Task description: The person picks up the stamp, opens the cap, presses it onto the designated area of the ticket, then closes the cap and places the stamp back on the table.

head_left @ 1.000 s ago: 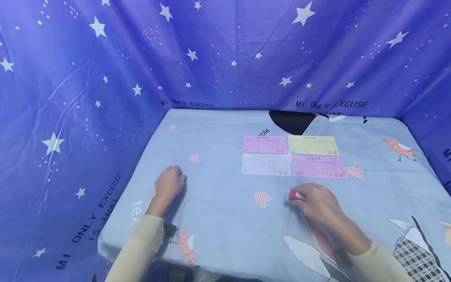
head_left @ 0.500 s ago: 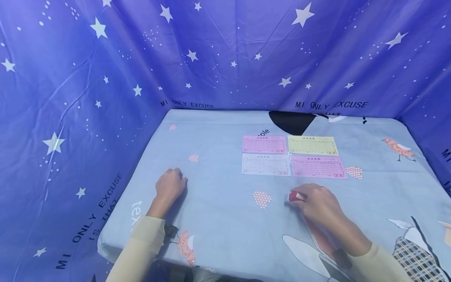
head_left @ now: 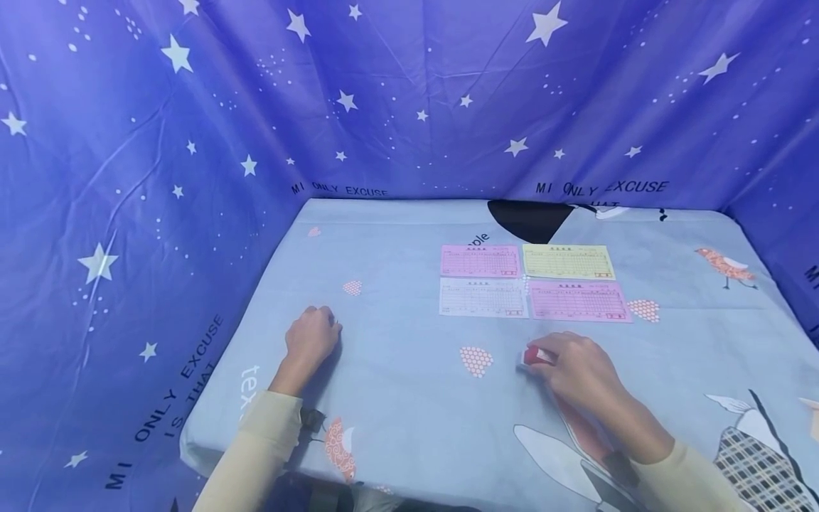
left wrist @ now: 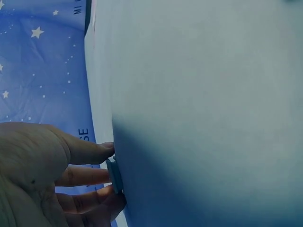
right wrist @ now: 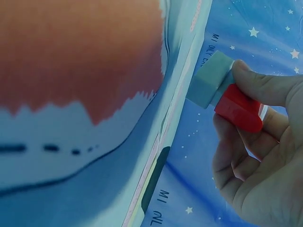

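Note:
My right hand (head_left: 582,363) holds a small stamp (right wrist: 236,108) by its red body, thumb on one side and fingers on the other. The pale block end of the stamp points left, low over the cloth. In the left wrist view, the thumb and fingertips of my left hand (head_left: 311,338) pinch a small pale cap-like piece (left wrist: 114,175) close against the tabletop; the head view hides it. Beyond the right hand lie printed slips in two rows: a pink slip (head_left: 480,262), a yellow slip (head_left: 568,262), a white slip (head_left: 483,297) and another pink slip (head_left: 581,301), each with a red mark at its lower right.
A pale blue patterned cloth (head_left: 397,398) covers the table, with printed hearts and birds. Blue star-patterned curtains (head_left: 384,92) stand behind the table and along both sides. The near table edge runs beneath the forearms.

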The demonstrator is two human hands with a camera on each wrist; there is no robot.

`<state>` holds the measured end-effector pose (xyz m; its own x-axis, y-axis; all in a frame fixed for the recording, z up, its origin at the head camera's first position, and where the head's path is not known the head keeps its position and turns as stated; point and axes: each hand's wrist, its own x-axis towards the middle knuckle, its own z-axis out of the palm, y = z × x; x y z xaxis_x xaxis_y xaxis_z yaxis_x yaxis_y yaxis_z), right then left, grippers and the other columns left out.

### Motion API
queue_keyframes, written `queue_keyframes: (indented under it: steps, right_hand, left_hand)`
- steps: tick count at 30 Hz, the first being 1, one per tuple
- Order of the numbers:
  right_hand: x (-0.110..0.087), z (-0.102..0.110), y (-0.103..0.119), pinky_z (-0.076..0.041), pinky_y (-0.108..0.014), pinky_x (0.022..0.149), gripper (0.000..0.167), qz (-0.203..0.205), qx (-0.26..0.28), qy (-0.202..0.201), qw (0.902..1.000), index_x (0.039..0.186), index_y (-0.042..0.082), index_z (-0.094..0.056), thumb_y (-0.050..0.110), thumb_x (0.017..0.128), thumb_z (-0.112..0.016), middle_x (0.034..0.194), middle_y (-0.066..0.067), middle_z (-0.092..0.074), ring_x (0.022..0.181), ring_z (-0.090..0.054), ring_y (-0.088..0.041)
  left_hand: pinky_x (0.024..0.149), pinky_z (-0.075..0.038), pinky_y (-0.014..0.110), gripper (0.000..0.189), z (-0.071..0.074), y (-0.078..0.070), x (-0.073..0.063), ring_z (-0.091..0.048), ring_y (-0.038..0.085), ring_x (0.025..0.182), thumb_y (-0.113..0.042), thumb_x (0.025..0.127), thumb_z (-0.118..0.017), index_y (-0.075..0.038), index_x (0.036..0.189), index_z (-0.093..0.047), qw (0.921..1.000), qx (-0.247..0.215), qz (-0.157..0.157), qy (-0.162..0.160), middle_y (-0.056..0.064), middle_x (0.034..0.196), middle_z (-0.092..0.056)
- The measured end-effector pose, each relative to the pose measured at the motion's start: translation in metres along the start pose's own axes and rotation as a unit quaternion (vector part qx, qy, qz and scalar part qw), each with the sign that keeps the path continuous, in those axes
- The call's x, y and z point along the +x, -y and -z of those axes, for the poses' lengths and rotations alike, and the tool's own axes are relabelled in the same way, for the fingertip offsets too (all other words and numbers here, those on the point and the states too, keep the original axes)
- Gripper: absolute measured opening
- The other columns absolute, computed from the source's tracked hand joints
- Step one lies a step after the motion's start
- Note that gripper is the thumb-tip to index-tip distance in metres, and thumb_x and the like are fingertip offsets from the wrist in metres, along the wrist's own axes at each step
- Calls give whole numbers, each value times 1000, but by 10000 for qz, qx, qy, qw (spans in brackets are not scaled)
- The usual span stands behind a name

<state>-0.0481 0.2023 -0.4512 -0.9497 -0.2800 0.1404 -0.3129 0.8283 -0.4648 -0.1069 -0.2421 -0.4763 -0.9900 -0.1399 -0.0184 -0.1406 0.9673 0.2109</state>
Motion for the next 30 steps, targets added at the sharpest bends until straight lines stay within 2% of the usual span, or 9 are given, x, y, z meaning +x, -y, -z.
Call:
queue_keyframes:
  steps: [8, 13, 18, 24, 30]
  right_hand:
    - [-1, 0, 5, -50, -54, 88, 16, 44, 161, -128, 9998, 93, 17, -78, 15, 78, -85, 97, -4, -75, 100, -68, -34]
    - [0, -1, 8, -51, -50, 87, 15, 71, 224, -117, 9997, 85, 25, -76, 15, 78, -85, 96, 2, -74, 97, -68, -29]
    - [0, -4, 8, -50, -48, 85, 15, 73, 266, -100, 9996, 87, 26, -76, 19, 79, -86, 93, 5, -74, 94, -69, -26]
    - [1, -4, 12, -51, -46, 83, 15, 10, 303, -80, 9995, 91, 22, -77, 19, 79, -86, 92, 6, -73, 90, -68, -24]
    - [3, -2, 17, -49, -44, 82, 15, -147, 418, -22, 9990, 90, 25, -76, 21, 80, -86, 92, 8, -72, 90, -67, -21]
  left_hand:
    - [71, -55, 55, 24, 1, -9, -1, -66, 39, 91, -25, 93, -70, -8, 109, -75, 9997, -144, -156, 101, 14, 100, -67]
    - [71, -55, 52, 25, 5, -21, -1, -66, 35, 89, -26, 91, -72, -8, 108, -76, 9991, -238, -338, -25, 13, 98, -67]
    - [73, -54, 49, 26, 8, -36, -1, -65, 31, 87, -26, 90, -74, -6, 107, -75, 9971, -513, -557, -6, 11, 95, -67]
    - [82, -53, 47, 27, 10, -58, -4, -67, 30, 94, -23, 88, -77, -4, 107, -74, 9896, -1042, -996, -36, 10, 99, -70]
    - [82, -54, 44, 28, 11, -79, -8, -67, 28, 91, -23, 89, -78, -3, 108, -74, 9774, -1736, -1203, 30, 10, 99, -71]
